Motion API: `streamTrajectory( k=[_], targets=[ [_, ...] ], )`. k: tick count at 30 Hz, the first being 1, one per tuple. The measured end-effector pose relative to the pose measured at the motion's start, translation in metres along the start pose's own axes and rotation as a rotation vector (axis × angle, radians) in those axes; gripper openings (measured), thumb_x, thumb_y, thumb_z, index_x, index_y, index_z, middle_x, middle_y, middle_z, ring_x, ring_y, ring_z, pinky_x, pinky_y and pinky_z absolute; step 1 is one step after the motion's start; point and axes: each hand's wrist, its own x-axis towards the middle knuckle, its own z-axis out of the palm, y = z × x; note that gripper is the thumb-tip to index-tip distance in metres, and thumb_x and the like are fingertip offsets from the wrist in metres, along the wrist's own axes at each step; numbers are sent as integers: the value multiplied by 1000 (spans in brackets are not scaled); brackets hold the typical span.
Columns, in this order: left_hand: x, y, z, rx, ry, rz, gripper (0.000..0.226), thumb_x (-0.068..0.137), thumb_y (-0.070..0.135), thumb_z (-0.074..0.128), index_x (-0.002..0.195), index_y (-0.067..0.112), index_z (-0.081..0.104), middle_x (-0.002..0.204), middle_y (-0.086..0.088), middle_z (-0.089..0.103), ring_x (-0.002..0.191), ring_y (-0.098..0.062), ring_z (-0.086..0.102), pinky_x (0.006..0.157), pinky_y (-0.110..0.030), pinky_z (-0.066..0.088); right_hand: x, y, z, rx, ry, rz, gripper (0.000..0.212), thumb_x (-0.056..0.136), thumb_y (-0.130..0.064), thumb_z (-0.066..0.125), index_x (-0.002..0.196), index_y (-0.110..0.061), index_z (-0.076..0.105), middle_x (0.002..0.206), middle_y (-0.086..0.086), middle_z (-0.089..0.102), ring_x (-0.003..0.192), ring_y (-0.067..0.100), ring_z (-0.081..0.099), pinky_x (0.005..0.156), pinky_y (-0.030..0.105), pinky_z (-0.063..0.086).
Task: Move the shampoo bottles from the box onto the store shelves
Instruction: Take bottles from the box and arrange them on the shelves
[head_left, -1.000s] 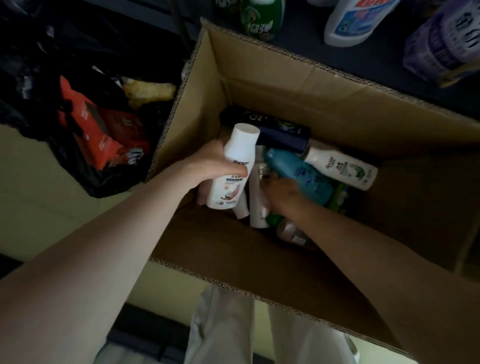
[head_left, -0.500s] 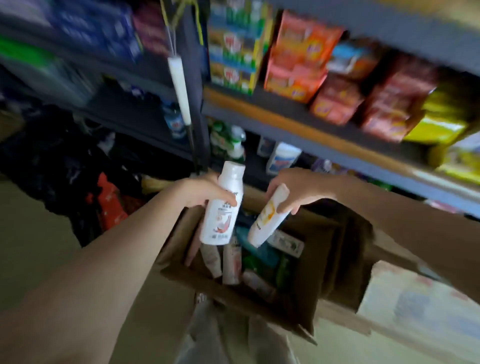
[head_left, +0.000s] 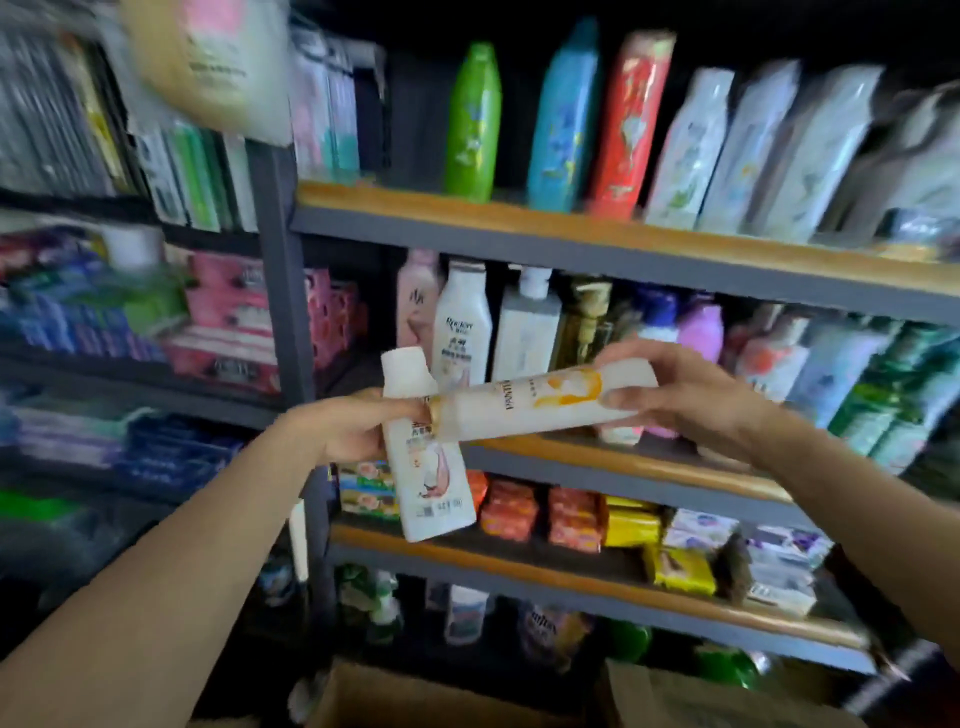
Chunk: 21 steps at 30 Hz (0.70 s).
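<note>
My left hand (head_left: 347, 426) grips a white shampoo bottle with a pink label (head_left: 426, 467), held roughly upright in front of the shelves. My right hand (head_left: 675, 400) holds a white and gold shampoo bottle (head_left: 535, 402) lying sideways, its far end crossing in front of the left bottle. Both bottles hover just before the middle shelf (head_left: 623, 462), which carries a row of standing bottles. The cardboard box (head_left: 415, 696) shows only its top edge at the bottom of the view.
The upper shelf (head_left: 571, 228) holds green, blue, red and white bottles. A lower shelf (head_left: 571, 577) is stacked with soap packs. Left of the grey upright post (head_left: 283, 291) are shelves of pink and blue packets.
Both hands rose from the box with a bottle each, up to the middle shelf. The view swung up from the box to the shelves. The right bottle turned sideways.
</note>
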Motion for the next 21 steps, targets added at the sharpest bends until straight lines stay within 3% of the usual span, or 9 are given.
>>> streamTrajectory(
  k=[1,4,6,8,10,12,15,18,21],
  targets=[
    [-2,9,5,-3,12,22,42,53,4,82,89,11,62,69,-6,72,61,-16,70,55,-29,57,-7,2,1,50,64,1,28,77,18,57,87,-9,57,88,5,56,63,3,65,50,17,53],
    [-3,32,17,-36,57,71,56,33,18,86,86,13,68,72,-7,73,63,-18,70,60,-30,57,-15,13,2,71,160,10,29,73,8,66,92,-14,61,95,8,60,73,12,65,57,23,57],
    [-4,48,26,-56,87,93,43,54,23,84,91,13,64,73,-7,72,64,-18,70,61,-30,55,-18,12,2,-27,167,27,27,72,-3,72,93,-18,65,96,7,65,79,15,62,63,21,56],
    [-1,64,32,-79,128,142,17,79,21,67,93,13,61,73,-6,72,66,-17,69,68,-33,53,-19,9,8,-181,140,36,24,71,-11,77,90,-21,66,88,-1,68,76,7,61,63,14,51],
    [-1,79,39,-30,125,170,12,87,20,61,96,13,61,81,-8,72,75,-20,69,77,-37,53,-19,5,21,-272,61,55,27,72,-13,78,92,-25,63,85,-9,67,74,0,61,65,13,50],
    [-3,90,48,61,80,169,15,86,20,63,99,13,61,89,-9,73,83,-22,69,84,-41,53,-14,2,35,-293,-5,39,33,75,-13,77,100,-26,59,94,-9,68,83,2,64,75,17,52],
    [-7,102,63,134,33,198,12,85,17,63,96,13,60,82,-5,73,74,-18,70,67,-33,56,-4,-2,46,6,36,0,35,79,-7,71,108,-22,59,103,0,71,93,14,68,79,26,55],
    [-10,116,75,164,48,282,32,84,23,65,111,9,57,88,-8,71,71,-18,69,48,-25,52,7,-9,40,287,138,21,35,77,-9,73,110,-13,61,99,10,72,80,24,69,68,35,56],
    [-9,133,82,200,72,400,31,84,22,65,112,12,58,100,-9,70,90,-22,68,78,-37,55,12,-18,31,401,178,28,44,70,-20,78,109,-10,61,98,16,71,77,25,67,68,37,56]
  ],
)
